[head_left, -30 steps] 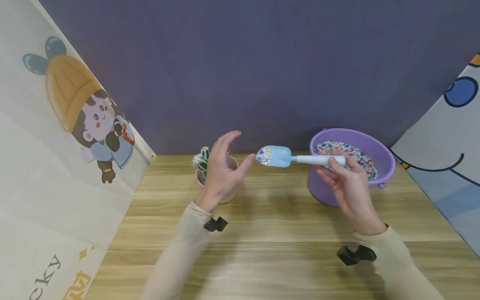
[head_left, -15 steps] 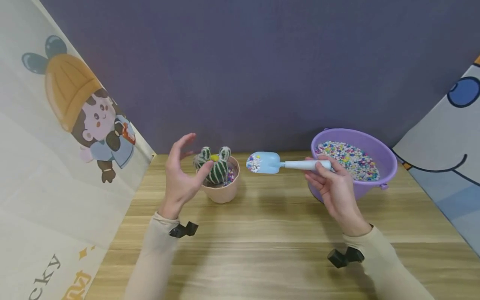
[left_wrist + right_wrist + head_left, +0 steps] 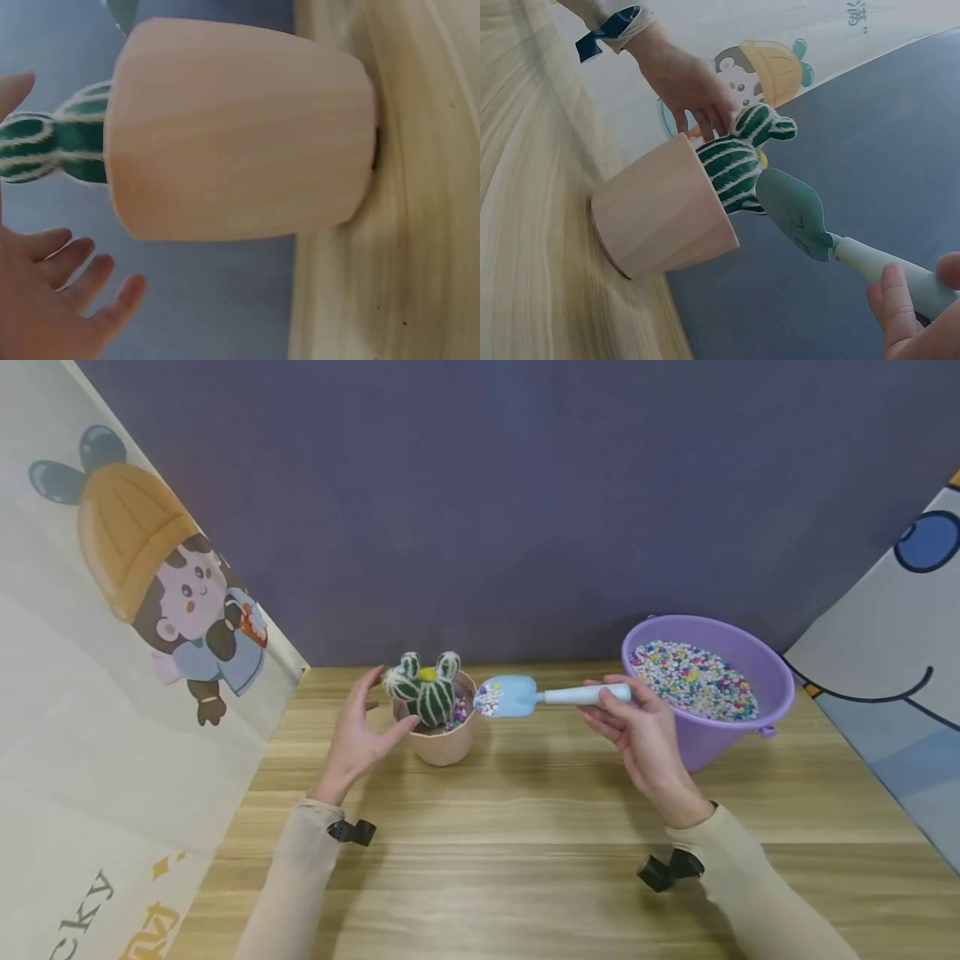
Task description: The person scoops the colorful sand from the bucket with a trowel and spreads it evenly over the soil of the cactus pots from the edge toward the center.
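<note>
Your right hand (image 3: 641, 735) grips the pale blue plastic scoop (image 3: 525, 695), its bead-loaded blade right at the rim of the round pink cactus pot (image 3: 444, 742) on the wooden bench (image 3: 540, 827), while your left hand (image 3: 360, 735), fingers loose, rests beside that pot.

Staged tabletop booth: cartoon-print panels (image 3: 135, 610), plain purple backdrop (image 3: 525, 485).
</note>
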Motion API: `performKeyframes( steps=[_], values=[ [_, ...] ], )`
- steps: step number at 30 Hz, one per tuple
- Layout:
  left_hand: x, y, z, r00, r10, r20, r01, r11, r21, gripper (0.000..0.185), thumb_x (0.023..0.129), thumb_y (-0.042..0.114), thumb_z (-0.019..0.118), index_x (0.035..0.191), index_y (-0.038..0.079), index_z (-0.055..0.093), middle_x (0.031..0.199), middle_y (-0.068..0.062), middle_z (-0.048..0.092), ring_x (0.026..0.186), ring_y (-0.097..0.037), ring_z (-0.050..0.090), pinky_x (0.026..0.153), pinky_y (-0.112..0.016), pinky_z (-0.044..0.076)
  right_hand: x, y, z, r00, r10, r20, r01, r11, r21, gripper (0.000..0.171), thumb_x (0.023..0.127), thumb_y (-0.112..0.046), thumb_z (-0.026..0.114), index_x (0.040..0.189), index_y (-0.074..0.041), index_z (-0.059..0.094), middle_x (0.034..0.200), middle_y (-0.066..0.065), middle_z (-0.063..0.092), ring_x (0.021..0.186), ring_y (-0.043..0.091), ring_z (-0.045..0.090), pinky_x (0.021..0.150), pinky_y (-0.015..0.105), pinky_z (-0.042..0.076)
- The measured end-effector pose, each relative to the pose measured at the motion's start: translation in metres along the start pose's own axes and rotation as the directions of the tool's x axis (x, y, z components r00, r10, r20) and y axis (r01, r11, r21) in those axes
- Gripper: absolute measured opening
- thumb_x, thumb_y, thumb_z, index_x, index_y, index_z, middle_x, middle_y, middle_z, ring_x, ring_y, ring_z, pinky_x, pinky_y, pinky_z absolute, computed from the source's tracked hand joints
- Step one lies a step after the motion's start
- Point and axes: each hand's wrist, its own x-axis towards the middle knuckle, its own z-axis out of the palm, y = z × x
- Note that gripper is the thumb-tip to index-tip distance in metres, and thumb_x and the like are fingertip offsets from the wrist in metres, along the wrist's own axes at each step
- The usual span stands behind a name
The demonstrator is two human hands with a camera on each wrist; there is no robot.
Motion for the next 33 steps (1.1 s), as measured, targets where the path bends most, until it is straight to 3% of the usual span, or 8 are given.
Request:
performKeyframes(
  steps=[5,12,22,28,33],
  values=[
    [0.003,-0.010,0.005,0.996,-0.037,0.082,0.033,0.998,0.051,0.098,0.085,0.035,0.089,0.165,0.013,0.036,0.167,-0.015,0.043,0.152,-0.037,0.042,0.120,-0.061,0.044,0.006,0.007,0.009,1.000,0.023,-0.017,-0.024,0.998,-0.053,0.012,0.105,-0.002,0.064,0.114,-0.011,0.064,0.110,0.002,0.082,0.089,0.015,0.081,0.089,0.030,0.066],
    [0.002,-0.020,0.010,0.984,-0.073,0.160,0.062,0.996,0.069,0.103,0.084,0.041,0.089,0.168,0.021,0.033,0.171,-0.016,0.037,0.156,-0.042,0.036,0.125,-0.069,0.034,0.013,0.014,0.015,0.998,0.064,-0.013,-0.065,0.991,-0.116,0.016,0.106,-0.002,0.062,0.121,-0.006,0.059,0.110,-0.001,0.081,0.087,0.013,0.081,0.089,0.032,0.066],
    [0.001,-0.026,0.014,0.980,-0.095,0.175,0.078,0.992,0.104,0.096,0.086,0.047,0.087,0.165,0.021,0.039,0.168,-0.014,0.042,0.156,-0.041,0.038,0.127,-0.071,0.028,0.018,0.016,0.022,0.999,0.049,0.019,-0.043,0.972,-0.233,0.018,0.105,-0.005,0.066,0.122,-0.007,0.060,0.113,0.000,0.080,0.092,0.013,0.081,0.089,0.033,0.066],
    [-0.001,-0.026,0.015,0.977,-0.111,0.182,0.087,0.987,0.135,0.102,0.084,0.048,0.088,0.167,0.021,0.035,0.170,-0.016,0.039,0.157,-0.044,0.034,0.126,-0.075,0.026,0.023,0.009,0.026,0.998,-0.001,0.061,0.022,0.935,-0.354,0.019,0.103,-0.009,0.070,0.121,-0.007,0.063,0.110,-0.003,0.080,0.092,0.013,0.081,0.088,0.034,0.066],
    [-0.005,-0.023,0.017,0.981,-0.124,0.151,0.101,0.983,0.150,0.101,0.082,0.049,0.090,0.164,0.020,0.040,0.167,-0.014,0.044,0.155,-0.042,0.038,0.126,-0.073,0.028,0.027,0.004,0.031,0.995,-0.017,0.101,0.057,0.908,-0.416,0.023,0.102,-0.012,0.073,0.122,-0.006,0.065,0.104,-0.008,0.079,0.092,0.011,0.080,0.086,0.034,0.067]
  ],
)
